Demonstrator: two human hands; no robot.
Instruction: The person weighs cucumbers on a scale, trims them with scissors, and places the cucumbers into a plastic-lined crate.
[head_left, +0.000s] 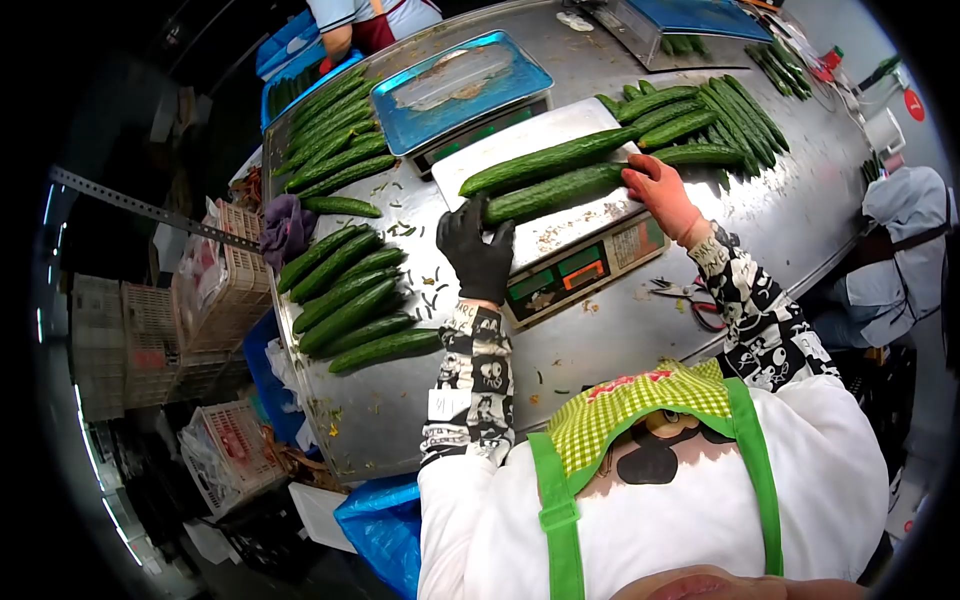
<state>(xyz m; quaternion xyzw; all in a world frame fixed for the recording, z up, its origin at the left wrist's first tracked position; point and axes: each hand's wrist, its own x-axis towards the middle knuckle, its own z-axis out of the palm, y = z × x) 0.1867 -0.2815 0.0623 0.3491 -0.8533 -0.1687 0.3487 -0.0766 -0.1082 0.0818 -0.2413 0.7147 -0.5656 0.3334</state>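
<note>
Two long cucumbers lie side by side across the white plate of a digital scale (555, 280). My left hand (475, 255), in a black glove, grips the left end of the nearer cucumber (555, 193). At that cucumber's right end, my right hand (662, 200) in an orange glove pinches it between thumb and fingers. The farther cucumber (545, 162) rests just behind it, its left end close to my left fingertips. Right of the scale plate, more cucumbers (735, 120) are heaped on the metal table, some reaching the plate's edge.
Cucumbers lie in rows at the left (345, 305) and far left (335, 130). A second scale with a blue tray (460, 90) stands behind mine. Red-handled scissors (708, 312) lie near my right forearm. Co-workers stand at the far side and right. Crates (215, 270) are stacked left.
</note>
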